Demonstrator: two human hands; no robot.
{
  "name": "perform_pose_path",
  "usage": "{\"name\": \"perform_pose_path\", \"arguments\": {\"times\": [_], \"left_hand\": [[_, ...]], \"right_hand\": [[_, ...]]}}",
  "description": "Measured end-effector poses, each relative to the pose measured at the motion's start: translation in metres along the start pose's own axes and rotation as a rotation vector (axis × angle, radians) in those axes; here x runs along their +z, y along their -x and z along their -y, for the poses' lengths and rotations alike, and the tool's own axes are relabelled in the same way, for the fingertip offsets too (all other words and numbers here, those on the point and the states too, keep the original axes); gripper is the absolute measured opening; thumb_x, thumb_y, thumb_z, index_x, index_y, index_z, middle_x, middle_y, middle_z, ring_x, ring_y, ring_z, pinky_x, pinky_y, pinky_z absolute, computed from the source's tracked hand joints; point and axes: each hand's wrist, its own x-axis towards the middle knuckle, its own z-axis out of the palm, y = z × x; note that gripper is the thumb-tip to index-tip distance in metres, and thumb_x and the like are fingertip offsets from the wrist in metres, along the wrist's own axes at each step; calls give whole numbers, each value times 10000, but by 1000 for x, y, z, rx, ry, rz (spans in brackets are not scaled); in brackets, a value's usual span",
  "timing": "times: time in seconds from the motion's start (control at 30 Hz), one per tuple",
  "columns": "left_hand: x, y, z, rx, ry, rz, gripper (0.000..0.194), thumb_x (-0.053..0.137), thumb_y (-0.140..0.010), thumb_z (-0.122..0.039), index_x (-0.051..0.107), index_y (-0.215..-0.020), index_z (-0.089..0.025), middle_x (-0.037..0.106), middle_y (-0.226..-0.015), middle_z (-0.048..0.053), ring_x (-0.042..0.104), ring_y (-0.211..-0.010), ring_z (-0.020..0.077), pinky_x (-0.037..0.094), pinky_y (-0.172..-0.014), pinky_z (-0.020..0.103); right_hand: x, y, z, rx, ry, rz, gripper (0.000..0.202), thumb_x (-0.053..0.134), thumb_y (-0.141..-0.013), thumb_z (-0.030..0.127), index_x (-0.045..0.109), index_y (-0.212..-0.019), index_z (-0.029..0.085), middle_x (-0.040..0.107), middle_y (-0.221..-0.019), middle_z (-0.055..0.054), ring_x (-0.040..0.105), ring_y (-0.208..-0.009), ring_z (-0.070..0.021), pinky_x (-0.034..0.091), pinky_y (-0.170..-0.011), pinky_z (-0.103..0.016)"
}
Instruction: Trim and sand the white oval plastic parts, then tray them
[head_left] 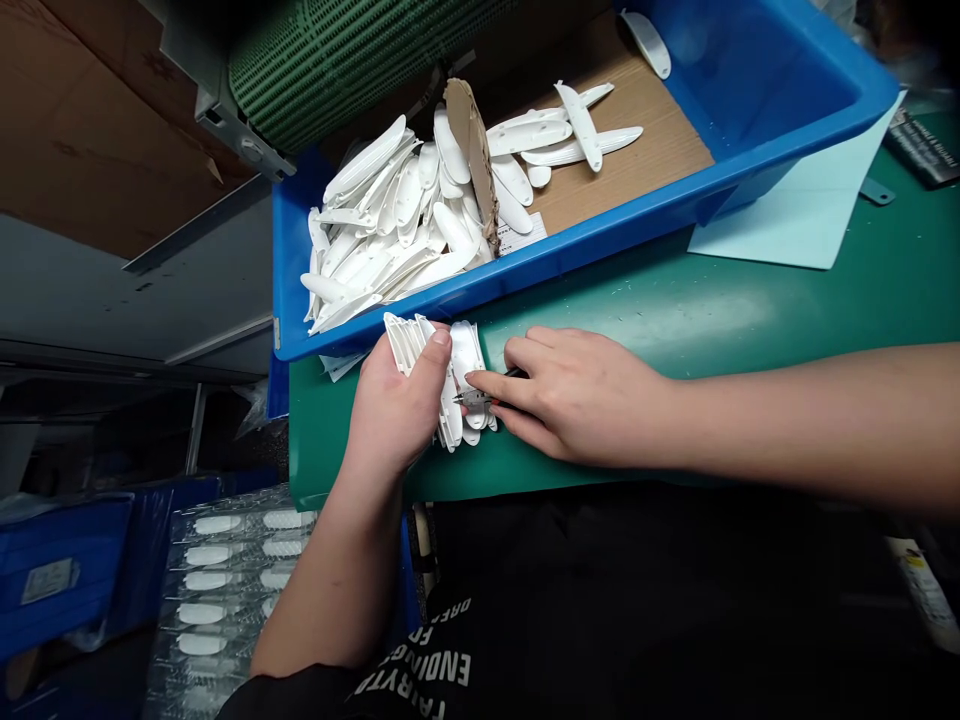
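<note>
My left hand [397, 400] is closed around a stack of long white plastic parts [409, 340], its thumb pressed on top. More of the same white parts [467, 350] lie side by side just right of the thumb. In my right hand [581, 395] is a pair of small cutters [474, 398] with dark handles; their metal jaws touch or nearly touch the parts by the left fingers. Most of the handles are hidden under the right fingers. Both hands are over the green work mat [600, 310].
Behind the hands stands a blue bin [600, 240] holding many loose white parts [405, 220], split by a cardboard divider [469, 150]. A green roller [337, 60] is at the back left. Clear trays [247, 570] of white parts stand low left. A pale sheet [795, 220] lies right.
</note>
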Motion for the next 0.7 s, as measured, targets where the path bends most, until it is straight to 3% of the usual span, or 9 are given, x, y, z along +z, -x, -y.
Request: {"name": "perform_pose_path", "arguments": {"times": [0.23,0.37,0.57,0.7], "left_hand": [[4,1,-1,-43,96,-8,451,741,-901,-589,729,-1154,-217,742,-824,46,694,-599,207,536,-432,262],[4,1,1,-29,110,2,443,736,-908,-582,736,-1147,-210,762,-877,56,705,-625,200,562,-501,271],[1,-2,6,25,145,-44,437,738,-908,-577,761,-1114,-192,774,-984,70,735,-825,222,590,-697,289],[-1,-4,10,35,85,-67,446,739,-903,-573,775,-1127,-189,774,-977,64,723,-837,227,569,-708,292]], "right_hand": [[5,0,1,5,11,-5,410,455,-1120,406,679,-1394,199,588,-958,-101,481,-853,-232,226,-668,-340],[6,-1,-1,1,-85,-20,397,489,-1105,408,706,-1371,210,613,-919,-76,506,-793,-207,240,-652,-337],[5,1,-5,62,-211,-121,382,538,-1077,392,723,-1372,235,631,-896,-51,515,-741,-177,240,-639,-323],[5,2,-6,76,-186,-127,382,536,-1075,392,731,-1364,237,633,-914,-59,523,-771,-188,207,-629,-319]]}}
